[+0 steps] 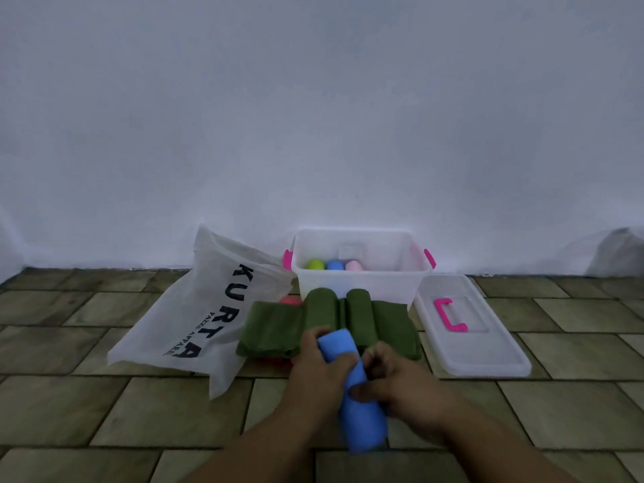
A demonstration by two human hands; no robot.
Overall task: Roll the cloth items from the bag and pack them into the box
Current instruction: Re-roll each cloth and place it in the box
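We see the left hand point(322, 357) curled over the far end of a blue rolled cloth point(359, 395), fingers wrapped onto its top, thumb on the near-left side. Right hand point(390, 378) clamps the roll's right side at mid-length, fingers bent in, thumb pressing the blue fabric. Roll points near-to-far, near end low in frame, blurred.

Just beyond the hands: green cloth point(327, 325) on the tiled floor point(104, 413), two rolled humps in its middle, flat flaps either side. Something red point(291, 300) peeks from under its far-left edge.

Left: white bag point(195, 318) lying flat, black "KURTA" print.

Far, at the wall: clear box point(360, 284), pink handles, open, holding a yellow-green roll point(315, 264), a blue roll point(335, 265) and a pink roll point(353, 265) side by side. Right: clear lid point(488, 350) flat on floor, pink handle up.
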